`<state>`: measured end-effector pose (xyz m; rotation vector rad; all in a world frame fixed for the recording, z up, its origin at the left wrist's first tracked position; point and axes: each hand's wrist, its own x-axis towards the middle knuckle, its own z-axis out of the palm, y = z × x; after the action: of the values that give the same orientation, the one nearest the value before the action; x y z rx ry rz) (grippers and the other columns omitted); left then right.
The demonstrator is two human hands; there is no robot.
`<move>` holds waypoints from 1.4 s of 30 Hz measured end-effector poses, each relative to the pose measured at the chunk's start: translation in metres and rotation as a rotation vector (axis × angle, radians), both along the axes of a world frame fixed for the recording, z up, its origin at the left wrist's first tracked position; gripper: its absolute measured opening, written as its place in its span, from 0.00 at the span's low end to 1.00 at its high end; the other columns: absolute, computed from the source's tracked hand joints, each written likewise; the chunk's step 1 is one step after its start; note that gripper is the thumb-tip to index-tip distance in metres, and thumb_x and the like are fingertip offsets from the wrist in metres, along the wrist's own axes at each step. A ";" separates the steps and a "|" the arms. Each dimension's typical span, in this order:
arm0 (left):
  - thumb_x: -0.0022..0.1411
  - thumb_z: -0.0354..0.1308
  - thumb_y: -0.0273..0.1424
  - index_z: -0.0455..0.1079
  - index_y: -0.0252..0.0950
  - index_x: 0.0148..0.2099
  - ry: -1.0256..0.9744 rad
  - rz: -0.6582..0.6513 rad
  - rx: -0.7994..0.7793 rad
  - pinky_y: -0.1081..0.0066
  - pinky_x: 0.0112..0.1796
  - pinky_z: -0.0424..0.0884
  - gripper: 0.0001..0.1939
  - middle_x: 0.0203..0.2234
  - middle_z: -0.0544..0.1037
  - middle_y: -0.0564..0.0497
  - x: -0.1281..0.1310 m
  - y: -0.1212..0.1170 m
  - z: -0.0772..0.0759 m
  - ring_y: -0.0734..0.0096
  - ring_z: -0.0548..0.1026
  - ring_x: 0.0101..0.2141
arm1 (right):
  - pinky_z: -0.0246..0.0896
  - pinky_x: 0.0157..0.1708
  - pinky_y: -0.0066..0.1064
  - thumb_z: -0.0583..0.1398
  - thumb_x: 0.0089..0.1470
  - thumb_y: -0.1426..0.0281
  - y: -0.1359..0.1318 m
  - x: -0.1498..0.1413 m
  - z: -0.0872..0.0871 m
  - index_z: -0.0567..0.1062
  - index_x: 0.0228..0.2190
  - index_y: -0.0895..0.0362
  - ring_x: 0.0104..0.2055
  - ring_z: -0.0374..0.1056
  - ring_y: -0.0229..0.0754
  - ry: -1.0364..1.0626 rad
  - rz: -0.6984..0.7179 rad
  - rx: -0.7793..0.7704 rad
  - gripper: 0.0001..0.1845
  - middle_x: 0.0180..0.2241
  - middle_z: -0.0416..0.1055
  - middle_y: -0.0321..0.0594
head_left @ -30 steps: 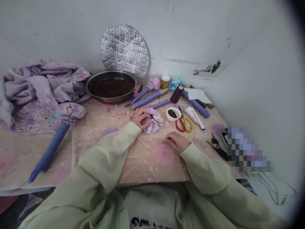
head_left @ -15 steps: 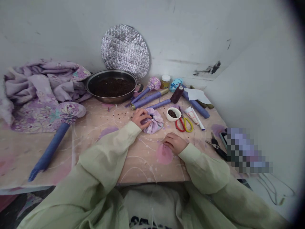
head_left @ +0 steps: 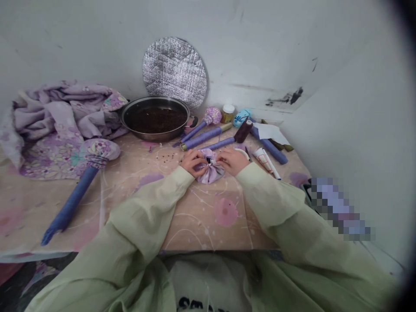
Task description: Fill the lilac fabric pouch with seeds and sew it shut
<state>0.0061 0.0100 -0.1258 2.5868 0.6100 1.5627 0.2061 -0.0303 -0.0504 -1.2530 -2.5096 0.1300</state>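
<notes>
A gathered pouch of lilac patterned cloth [head_left: 212, 175] rests on the table between both hands, its puckered mouth showing a dark opening. My left hand [head_left: 192, 163] grips the pouch's left side with bent fingers. Over its right edge, my right hand [head_left: 232, 161] has its fingertips pinched together close to the mouth; whatever they may hold is too small to make out. Behind this hand, a small white bowl [head_left: 242, 152] is mostly hidden, and the scissors are almost entirely covered.
A wide pan [head_left: 156, 137] of dark grains stands at the back. Left lie crumpled floral cloth [head_left: 48, 125] and a blue-wrapped stick with a padded head [head_left: 73, 197]. Further back are a dark thread spool [head_left: 243, 132], a lidded jar [head_left: 227, 115], a white tube [head_left: 264, 159] and wrapped sticks [head_left: 203, 138].
My right hand has moved from the bare tablecloth up and left to the pouch, now covering most of the bowl and scissors. My left hand has stayed on the pouch. The view has shifted slightly.
</notes>
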 end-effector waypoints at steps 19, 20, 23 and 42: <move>0.55 0.57 0.38 0.73 0.35 0.32 0.019 0.001 -0.030 0.66 0.34 0.66 0.11 0.26 0.71 0.49 0.000 0.001 -0.002 0.70 0.68 0.31 | 0.61 0.40 0.33 0.58 0.52 0.74 0.014 -0.011 0.003 0.78 0.30 0.58 0.37 0.68 0.41 -0.025 0.041 -0.110 0.08 0.34 0.74 0.43; 0.56 0.56 0.38 0.73 0.35 0.32 0.016 -0.005 -0.036 0.66 0.34 0.66 0.11 0.26 0.71 0.49 0.000 0.001 -0.002 0.70 0.68 0.31 | 0.62 0.39 0.33 0.58 0.51 0.74 0.006 -0.003 0.001 0.78 0.31 0.57 0.37 0.68 0.41 0.008 0.058 -0.101 0.07 0.34 0.74 0.43; 0.56 0.56 0.39 0.73 0.36 0.32 0.032 -0.001 -0.077 0.66 0.34 0.66 0.12 0.27 0.72 0.49 0.000 0.000 -0.002 0.69 0.68 0.31 | 0.63 0.36 0.33 0.59 0.51 0.72 -0.026 0.018 -0.011 0.78 0.28 0.56 0.33 0.69 0.40 0.057 0.118 -0.158 0.06 0.30 0.74 0.41; 0.55 0.56 0.40 0.73 0.37 0.32 0.031 0.011 -0.113 0.65 0.35 0.66 0.12 0.27 0.71 0.49 -0.001 0.000 -0.002 0.68 0.68 0.32 | 0.60 0.34 0.34 0.54 0.55 0.70 -0.111 0.037 -0.062 0.74 0.29 0.56 0.34 0.66 0.41 -0.011 0.073 -0.177 0.09 0.30 0.73 0.43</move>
<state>0.0048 0.0098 -0.1277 2.5333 0.6947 1.4484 0.2430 -0.1418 -0.1125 -1.2298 -2.6014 0.3715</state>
